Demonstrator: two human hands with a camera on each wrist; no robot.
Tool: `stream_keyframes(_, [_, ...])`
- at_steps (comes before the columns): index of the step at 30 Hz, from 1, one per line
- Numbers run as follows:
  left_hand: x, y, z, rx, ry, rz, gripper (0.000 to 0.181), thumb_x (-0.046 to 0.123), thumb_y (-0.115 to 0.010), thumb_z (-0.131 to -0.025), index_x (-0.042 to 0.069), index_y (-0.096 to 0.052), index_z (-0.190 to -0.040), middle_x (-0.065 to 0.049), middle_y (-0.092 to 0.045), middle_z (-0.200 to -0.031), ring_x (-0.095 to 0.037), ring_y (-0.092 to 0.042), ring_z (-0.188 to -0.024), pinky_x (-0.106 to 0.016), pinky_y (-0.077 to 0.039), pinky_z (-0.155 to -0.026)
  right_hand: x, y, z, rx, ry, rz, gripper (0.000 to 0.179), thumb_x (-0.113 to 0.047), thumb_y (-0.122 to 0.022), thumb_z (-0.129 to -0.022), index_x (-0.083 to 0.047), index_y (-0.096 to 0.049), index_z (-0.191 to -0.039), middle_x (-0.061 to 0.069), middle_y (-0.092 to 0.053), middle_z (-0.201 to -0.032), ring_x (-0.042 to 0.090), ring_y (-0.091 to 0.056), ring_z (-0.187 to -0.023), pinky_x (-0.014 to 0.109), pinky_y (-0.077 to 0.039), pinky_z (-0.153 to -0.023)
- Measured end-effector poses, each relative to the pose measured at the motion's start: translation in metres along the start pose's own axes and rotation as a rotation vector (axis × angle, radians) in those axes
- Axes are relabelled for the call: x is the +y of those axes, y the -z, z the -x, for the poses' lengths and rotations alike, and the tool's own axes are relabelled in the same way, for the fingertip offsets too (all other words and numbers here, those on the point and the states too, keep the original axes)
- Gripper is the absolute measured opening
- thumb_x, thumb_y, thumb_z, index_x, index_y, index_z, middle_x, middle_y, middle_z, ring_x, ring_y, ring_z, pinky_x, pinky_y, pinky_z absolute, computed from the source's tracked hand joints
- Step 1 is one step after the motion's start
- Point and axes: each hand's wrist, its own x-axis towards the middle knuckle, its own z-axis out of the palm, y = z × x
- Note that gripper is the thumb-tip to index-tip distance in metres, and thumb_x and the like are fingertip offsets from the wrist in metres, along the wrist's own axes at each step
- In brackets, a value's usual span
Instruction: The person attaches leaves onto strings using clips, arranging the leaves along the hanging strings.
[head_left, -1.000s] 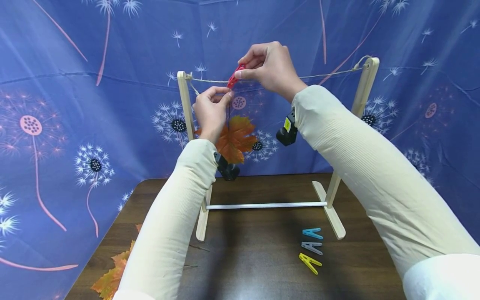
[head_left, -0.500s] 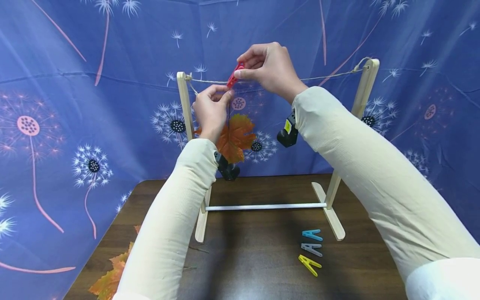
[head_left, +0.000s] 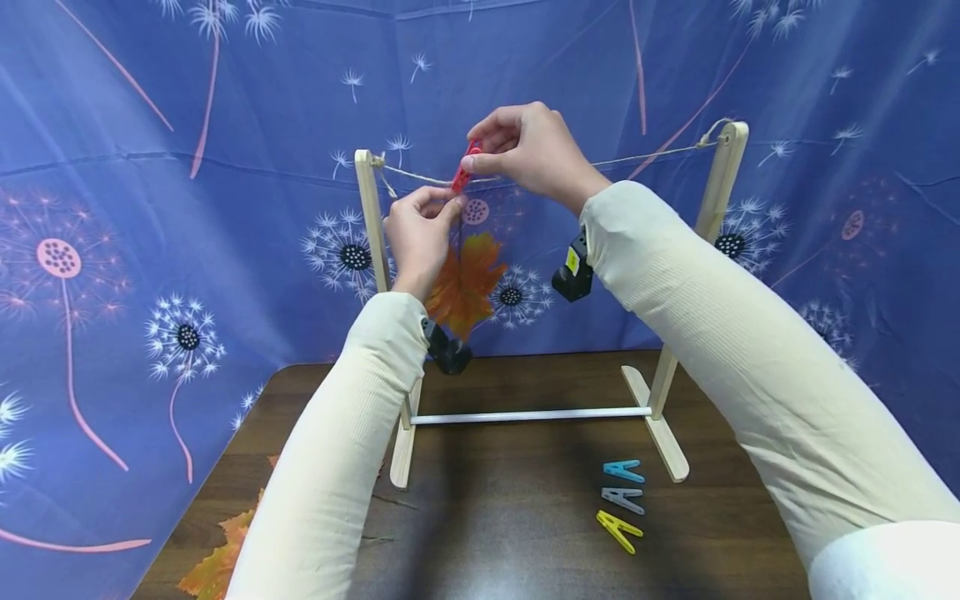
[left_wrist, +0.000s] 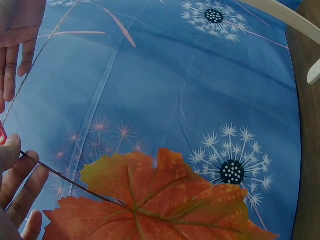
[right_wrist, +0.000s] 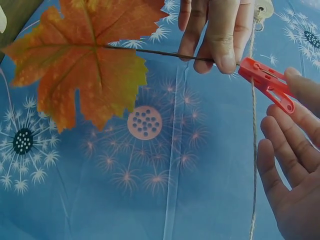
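Note:
My right hand (head_left: 542, 157) pinches a red clothespin (right_wrist: 265, 82) between thumb and fingers. The pin sits across the twine (right_wrist: 255, 185), its nose right at the top of a leaf stem (right_wrist: 165, 52). That stem is pinched by the thumb and fingers of my left hand (head_left: 418, 240), just below the twine. From it hangs an orange maple leaf (head_left: 467, 283), partly hidden behind my left wrist in the head view. The left wrist view shows the leaf (left_wrist: 160, 205) close up, with only an edge of the pin.
Wooden posts (head_left: 716, 196) joined by a white rod (head_left: 532, 414) carry the twine. Blue (head_left: 623, 470), grey (head_left: 623, 499) and yellow (head_left: 619, 530) clothespins lie on the brown table (head_left: 517, 500). More leaf (head_left: 217, 562) shows beside my left sleeve.
Both hands have come down slightly with the red clothespin and the leaf. The twine now dips lower near the pin. The grips look the same.

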Motion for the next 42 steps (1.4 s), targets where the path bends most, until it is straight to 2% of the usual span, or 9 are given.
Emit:
stream_keyframes(7, [-0.004,0.004,0.003,-0.022,0.007,-0.015,0.019,0.019,-0.078,-0.092,0.004,-0.079,-0.103,-0.01,-0.078,-0.093,-0.009,-0.07,-0.078,-0.019,-0.047,-0.067,0.001,0.0,0.005,-0.047,-0.035,-0.005,0.045,-0.028,-0.074,-0.095,-0.011,-0.065,-0.136,0.005,-0.072,-0.115,0.013,-0.066,-0.101,0.028,-0.05,-0.083])
stream_keyframes(15, [-0.006,0.006,0.006,-0.036,-0.019,-0.033,0.018,0.016,-0.078,-0.092,0.002,-0.078,-0.104,-0.013,-0.077,-0.092,-0.011,-0.069,-0.077,-0.02,-0.046,-0.067,0.003,0.001,0.009,-0.084,-0.054,0.018,0.058,-0.029,-0.073,-0.096,-0.014,-0.054,-0.149,0.006,-0.07,-0.126,0.016,-0.065,-0.113,0.032,-0.051,-0.097])
stream_keyframes(23, [-0.006,0.011,0.01,-0.081,-0.004,-0.07,0.021,0.017,-0.079,-0.091,0.005,-0.077,-0.108,-0.012,-0.078,-0.095,-0.02,-0.073,-0.088,-0.026,-0.053,-0.075,0.009,0.003,0.02,-0.003,-0.021,0.041,0.054,-0.031,-0.074,-0.095,-0.012,-0.059,-0.143,0.007,-0.069,-0.126,0.019,-0.065,-0.112,0.035,-0.05,-0.095])
stream_keyframes(28, [-0.004,0.013,0.016,-0.097,0.012,-0.09,0.022,0.02,-0.079,-0.092,0.008,-0.077,-0.11,-0.01,-0.078,-0.095,-0.019,-0.072,-0.089,-0.028,-0.053,-0.077,0.014,0.003,0.029,0.062,-0.014,0.048,0.049,-0.031,-0.073,-0.096,-0.011,-0.062,-0.14,0.008,-0.068,-0.126,0.02,-0.063,-0.113,0.036,-0.049,-0.096])
stream_keyframes(35, [-0.004,0.016,0.024,-0.112,-0.029,-0.106,0.022,0.022,-0.081,-0.09,0.009,-0.078,-0.108,-0.008,-0.078,-0.092,-0.018,-0.073,-0.088,-0.027,-0.051,-0.077,0.024,0.001,0.047,0.1,0.005,0.039,0.044,-0.029,-0.072,-0.097,-0.01,-0.064,-0.136,0.008,-0.069,-0.122,0.019,-0.063,-0.109,0.037,-0.049,-0.093])
stream_keyframes(42, [-0.004,0.02,0.032,-0.123,-0.095,-0.013,0.022,0.018,-0.08,-0.091,0.004,-0.077,-0.108,-0.012,-0.077,-0.094,-0.017,-0.073,-0.088,-0.025,-0.052,-0.077,0.036,-0.001,0.06,0.103,-0.035,-0.002,0.045,-0.033,-0.074,-0.095,-0.011,-0.066,-0.133,0.007,-0.071,-0.12,0.019,-0.063,-0.109,0.037,-0.049,-0.094])
